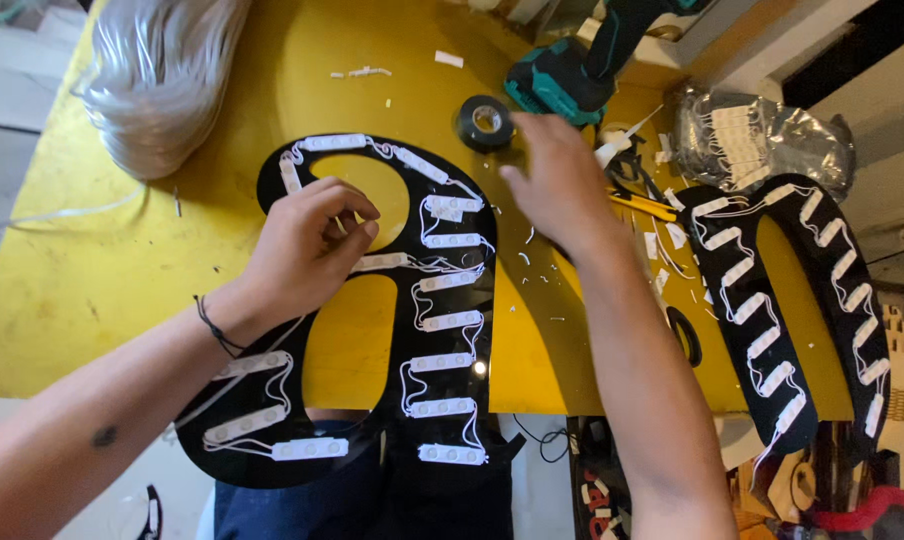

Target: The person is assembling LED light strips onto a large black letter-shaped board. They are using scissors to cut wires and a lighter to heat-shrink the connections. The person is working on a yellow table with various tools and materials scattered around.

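Lying flat across a yellow tabletop (122, 260), a large black sign letter (452, 340) with two cut-out openings carries rows of small white light modules (442, 362) joined by thin white wires. A second black letter (772, 300), arched and also lined with white modules, rests at the right end of the table. Behind that one sits a crinkled clear plastic bag (762, 135) of more white modules. A thick bundle of pale wire (162, 75) fills the far left corner, a roll of black tape (486, 122) lies near the far edge, and a teal and black power drill (582, 60) stands just beyond the tape. Small white scraps are scattered over the yellow surface, and a grey floor shows past the table's left edge. The left hand (307, 250), with a dark cord around its wrist, rests on the upper part of the large letter, its fingers curled together and pinching at a wire or module beside the upper opening. The right hand (562, 185) hovers above the table between the two letters, near the tape, fingers loosely together and holding nothing visible.
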